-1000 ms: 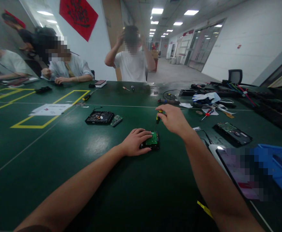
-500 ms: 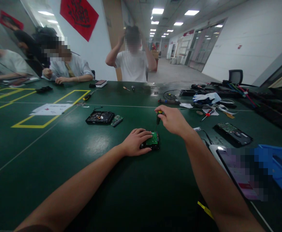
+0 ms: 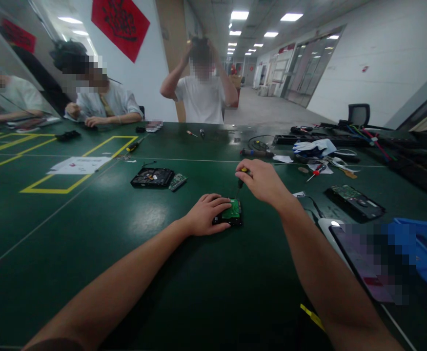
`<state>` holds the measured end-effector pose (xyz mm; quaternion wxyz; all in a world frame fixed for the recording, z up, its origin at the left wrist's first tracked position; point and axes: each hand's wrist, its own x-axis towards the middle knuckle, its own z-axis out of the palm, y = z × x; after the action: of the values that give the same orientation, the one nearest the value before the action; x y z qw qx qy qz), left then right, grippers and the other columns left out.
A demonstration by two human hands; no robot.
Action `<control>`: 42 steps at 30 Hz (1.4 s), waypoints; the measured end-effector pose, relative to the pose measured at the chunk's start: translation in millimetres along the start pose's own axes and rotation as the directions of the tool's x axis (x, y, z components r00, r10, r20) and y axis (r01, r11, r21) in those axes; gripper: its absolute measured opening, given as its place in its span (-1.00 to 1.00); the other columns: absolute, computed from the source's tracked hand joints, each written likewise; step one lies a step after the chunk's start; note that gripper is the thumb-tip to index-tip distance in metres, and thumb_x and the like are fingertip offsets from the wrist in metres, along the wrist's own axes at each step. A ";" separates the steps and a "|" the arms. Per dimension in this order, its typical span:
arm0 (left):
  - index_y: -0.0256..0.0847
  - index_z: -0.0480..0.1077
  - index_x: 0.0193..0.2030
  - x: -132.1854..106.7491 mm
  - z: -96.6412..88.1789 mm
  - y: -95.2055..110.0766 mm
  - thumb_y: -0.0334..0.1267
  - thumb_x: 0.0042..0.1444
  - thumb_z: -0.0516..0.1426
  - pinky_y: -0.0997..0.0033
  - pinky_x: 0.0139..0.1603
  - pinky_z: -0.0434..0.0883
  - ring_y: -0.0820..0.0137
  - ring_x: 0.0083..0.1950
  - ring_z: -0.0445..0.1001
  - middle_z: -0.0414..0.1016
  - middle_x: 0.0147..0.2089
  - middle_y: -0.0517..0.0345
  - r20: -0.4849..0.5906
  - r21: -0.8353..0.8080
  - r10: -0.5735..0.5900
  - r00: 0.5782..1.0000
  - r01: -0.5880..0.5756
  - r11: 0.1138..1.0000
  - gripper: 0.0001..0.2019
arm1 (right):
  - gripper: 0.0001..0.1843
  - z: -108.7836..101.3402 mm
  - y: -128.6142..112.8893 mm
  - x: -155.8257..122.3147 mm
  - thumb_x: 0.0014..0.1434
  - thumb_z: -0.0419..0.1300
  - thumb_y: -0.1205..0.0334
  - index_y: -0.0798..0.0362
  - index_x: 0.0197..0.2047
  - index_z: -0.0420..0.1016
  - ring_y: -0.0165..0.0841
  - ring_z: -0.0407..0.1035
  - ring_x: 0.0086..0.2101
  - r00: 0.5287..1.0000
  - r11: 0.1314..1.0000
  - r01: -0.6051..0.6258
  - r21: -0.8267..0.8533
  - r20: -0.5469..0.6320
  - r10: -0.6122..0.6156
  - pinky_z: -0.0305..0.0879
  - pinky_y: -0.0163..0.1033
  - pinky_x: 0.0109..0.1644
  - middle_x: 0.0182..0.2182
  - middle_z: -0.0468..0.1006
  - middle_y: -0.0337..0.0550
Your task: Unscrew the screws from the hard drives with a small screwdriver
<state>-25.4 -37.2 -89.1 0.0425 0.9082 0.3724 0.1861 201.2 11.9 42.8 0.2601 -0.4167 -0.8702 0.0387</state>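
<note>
A hard drive (image 3: pixel 239 220) lies on the green table with its green circuit board (image 3: pixel 234 209) facing up. My left hand (image 3: pixel 206 213) grips it from the left, fingers across the board and thumb along the near edge. Above the drive's far right corner, my right hand (image 3: pixel 262 179) is closed around the handle of a screwdriver (image 3: pixel 240 184). The screwdriver stands nearly upright, its thin shaft pointing down at the board's far edge. Whether the tip sits in a screw is too small to tell.
Left of the drive lie an opened hard drive (image 3: pixel 152 178) and a loose circuit board (image 3: pixel 178 182). To the right are another hard drive (image 3: pixel 355 202), a phone (image 3: pixel 363 263), a blue tray (image 3: pixel 423 248), a red screwdriver (image 3: pixel 317 170) and gloves (image 3: pixel 315 147). Several people sit across the table.
My right hand's fingers have shifted slightly on the screwdriver handle, which leans a little differently. My left hand and the hard drive have stayed in place.
</note>
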 end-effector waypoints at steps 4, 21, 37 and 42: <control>-0.06 0.27 0.43 -0.4 0.7 -0.6 0.22 0.27 0.14 -0.17 0.39 0.19 -0.06 0.41 0.23 0.32 0.44 0.00 0.000 0.000 -0.009 1.000 0.009 1.000 -0.32 | -0.78 2.4 2.0 0.4 0.33 0.13 0.37 0.04 -0.03 0.55 -0.17 0.48 -0.11 1.000 0.999 -0.004 0.040 0.011 0.004 0.29 -0.09 0.03 -0.11 0.64 0.00; -0.04 0.26 0.44 0.3 0.3 0.2 0.20 0.26 0.16 -0.20 0.38 0.19 -0.08 0.41 0.23 0.32 0.44 -0.01 0.013 -0.009 -0.017 1.000 0.017 1.000 -0.32 | -0.79 1.3 -0.4 1.2 0.34 0.17 0.27 0.00 -0.07 0.63 -0.19 0.43 -0.16 1.000 1.000 -0.009 0.025 0.015 0.008 0.29 -0.08 0.00 -0.18 0.57 -0.02; -0.06 0.27 0.43 0.3 0.3 1.3 0.20 0.27 0.15 -0.19 0.39 0.19 -0.07 0.41 0.23 0.32 0.44 0.00 0.006 -0.006 -0.011 1.000 0.012 1.000 -0.32 | -0.68 4.4 7.0 0.4 0.31 0.01 0.43 0.04 -0.08 0.57 -0.17 0.45 -0.01 0.999 0.995 0.052 0.080 0.000 -0.053 0.29 -0.06 0.13 -0.03 0.60 0.01; -0.04 0.26 0.44 0.6 1.1 0.5 0.20 0.25 0.17 -0.20 0.39 0.19 -0.08 0.41 0.23 0.32 0.43 -0.01 0.003 -0.014 -0.013 1.000 0.013 1.000 -0.31 | -0.67 5.6 4.4 -0.5 0.31 0.05 0.40 0.04 0.04 0.53 -0.14 0.45 0.00 0.999 0.998 0.000 0.069 -0.035 0.002 0.28 -0.02 0.14 0.01 0.59 0.04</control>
<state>-24.3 -37.0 -89.8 0.0507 0.9058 0.3767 0.1873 201.8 15.2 36.5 0.2898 -0.4085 -0.8633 0.0615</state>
